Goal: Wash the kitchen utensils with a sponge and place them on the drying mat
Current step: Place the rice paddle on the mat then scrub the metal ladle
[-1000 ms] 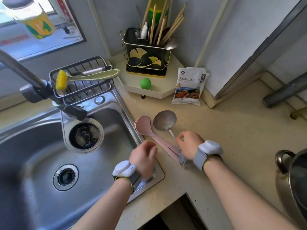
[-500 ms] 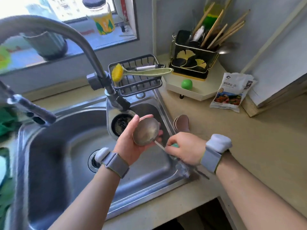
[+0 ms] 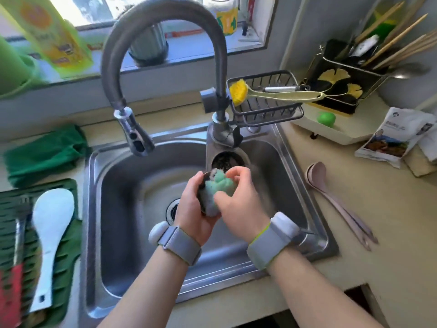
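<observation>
Scrubbing over sink (image 3: 307,204).
Left hand (image 3: 192,209) cupping ladle (image 3: 203,204); right hand (image 3: 238,204) squeezing green sponge (image 3: 218,185) against it.

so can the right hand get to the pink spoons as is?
Probably not right away: the right hand grips the sponge, scrubbing the ladle held by the left hand. The pink spoons lie uncovered on the counter beside it, path clear once freed.

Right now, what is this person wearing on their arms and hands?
Both forearms are bare, with no sleeves and no gloves. The left hand and right hand each have a wide grey fabric strap round the wrist, carrying a rounded white device. The right strap shows a thin yellow-green edge.
</observation>
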`<control>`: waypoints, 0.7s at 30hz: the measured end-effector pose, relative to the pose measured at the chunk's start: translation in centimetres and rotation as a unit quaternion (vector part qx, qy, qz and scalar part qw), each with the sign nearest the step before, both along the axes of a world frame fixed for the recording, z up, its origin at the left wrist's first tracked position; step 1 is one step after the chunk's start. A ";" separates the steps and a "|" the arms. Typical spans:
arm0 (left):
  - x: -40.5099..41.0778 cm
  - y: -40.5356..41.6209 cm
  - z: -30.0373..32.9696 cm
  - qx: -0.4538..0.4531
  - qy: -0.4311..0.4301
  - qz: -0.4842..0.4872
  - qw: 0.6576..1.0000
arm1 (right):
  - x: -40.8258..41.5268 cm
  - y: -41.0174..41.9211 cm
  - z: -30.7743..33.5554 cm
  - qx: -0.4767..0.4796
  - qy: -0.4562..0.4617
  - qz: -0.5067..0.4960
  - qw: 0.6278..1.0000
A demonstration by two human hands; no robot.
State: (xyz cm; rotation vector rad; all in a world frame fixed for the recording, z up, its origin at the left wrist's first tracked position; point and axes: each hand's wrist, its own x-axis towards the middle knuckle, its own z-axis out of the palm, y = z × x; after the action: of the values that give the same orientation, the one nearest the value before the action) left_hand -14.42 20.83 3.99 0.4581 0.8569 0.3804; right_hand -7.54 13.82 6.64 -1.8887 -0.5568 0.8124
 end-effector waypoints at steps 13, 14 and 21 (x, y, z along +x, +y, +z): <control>-5.1 3.5 -1.0 -0.062 -0.027 0.026 0.997 | -4.0 2.9 -2.5 -0.040 -0.475 0.204 0.855; -5.2 3.4 -0.8 -0.054 -0.035 0.027 0.998 | -4.3 3.1 -2.3 -0.071 -0.470 0.171 0.863; -5.2 2.7 -1.2 -0.032 -0.012 0.043 0.999 | -4.5 3.9 -1.4 0.049 -0.112 0.148 0.981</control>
State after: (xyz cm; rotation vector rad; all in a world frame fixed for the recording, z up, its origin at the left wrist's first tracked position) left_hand -19.58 23.53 2.83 0.3584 0.8651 0.4354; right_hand -12.02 17.70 5.20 -1.8425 -1.0194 0.7491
